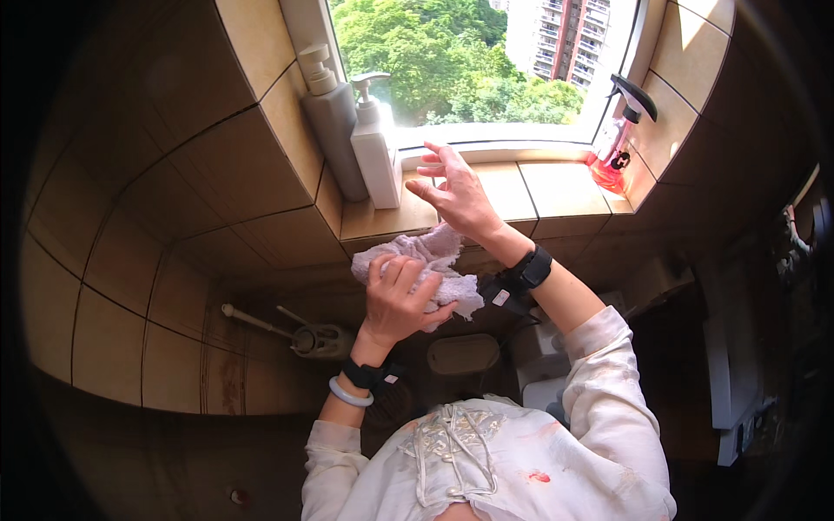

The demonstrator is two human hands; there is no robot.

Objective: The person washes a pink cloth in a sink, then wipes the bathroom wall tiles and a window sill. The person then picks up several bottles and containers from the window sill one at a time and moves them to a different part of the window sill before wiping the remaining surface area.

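Note:
My left hand (399,298) grips a crumpled pale lilac terry cloth (449,286) in front of the tiled window ledge (498,189). Raised above the ledge is my right hand (459,195), its fingers apart and bent to the left, holding nothing. Part of the cloth shows just below the right hand; whether they touch is hard to tell. Left of the right hand, a white square pump bottle (378,156) stands on the ledge beside a taller grey pump bottle (335,133). A spray bottle of pink liquid (609,153) stands in the ledge's right corner.
Behind the ledge is a window (456,71) with trees and a tall building outside. Tiled walls (260,163) flank it. Below, in shadow, are a white holder with a rod-like handle (319,340), an oblong pale object (463,354) and a white fixture at right (544,345).

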